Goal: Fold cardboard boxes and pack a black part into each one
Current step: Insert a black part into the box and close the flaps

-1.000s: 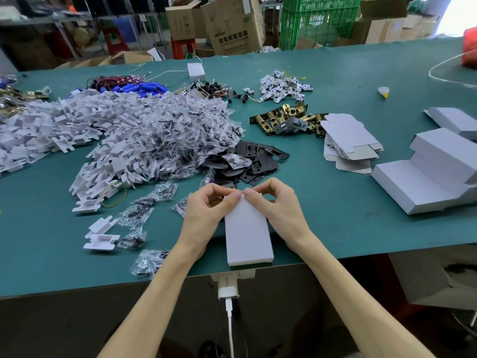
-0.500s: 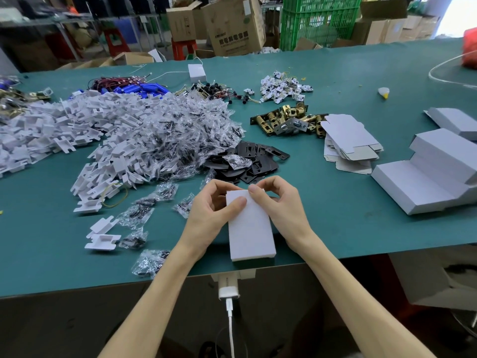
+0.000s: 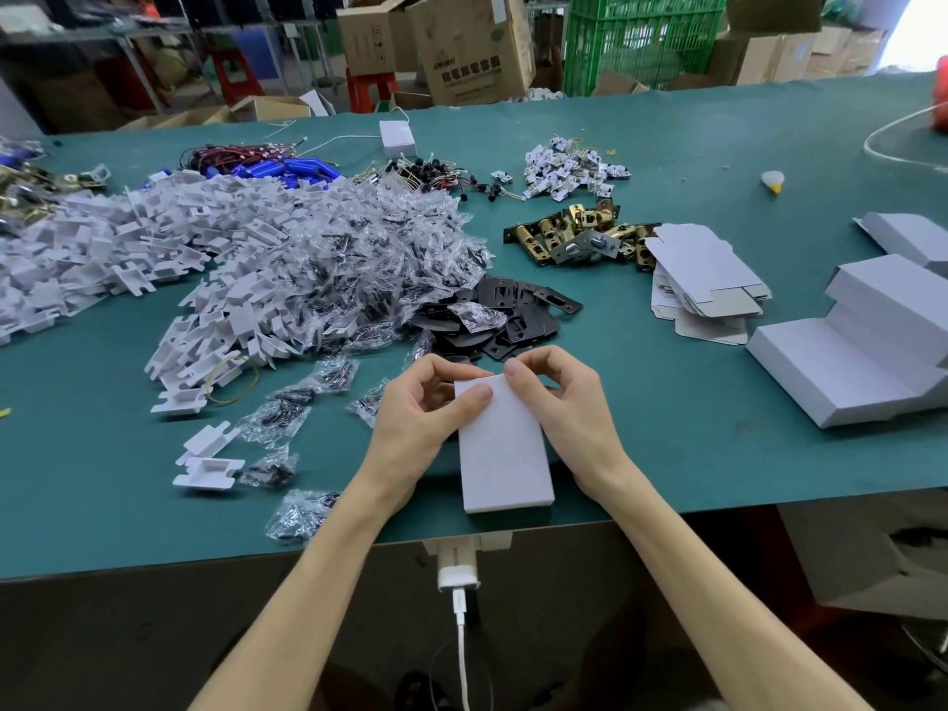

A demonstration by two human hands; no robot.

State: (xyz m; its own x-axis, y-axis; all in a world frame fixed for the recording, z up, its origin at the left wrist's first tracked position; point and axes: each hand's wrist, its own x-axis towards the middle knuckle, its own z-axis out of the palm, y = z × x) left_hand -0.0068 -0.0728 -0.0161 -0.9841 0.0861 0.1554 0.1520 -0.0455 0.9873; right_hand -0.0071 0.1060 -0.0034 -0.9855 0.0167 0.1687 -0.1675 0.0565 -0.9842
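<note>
The small white cardboard box lay at the near edge of the green table, its far end pinched by the left hand and right hand, apparently near closure, while flat white box blanks and black metal plates awaited packing.

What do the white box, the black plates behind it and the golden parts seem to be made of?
The white box: thin cardboard, matt white; sharp folded edges. The black plates: probably sheet metal, matt black coating; flat, with punched holes. The golden parts: metal, glossy brass-like finish; bright reflections.
</note>
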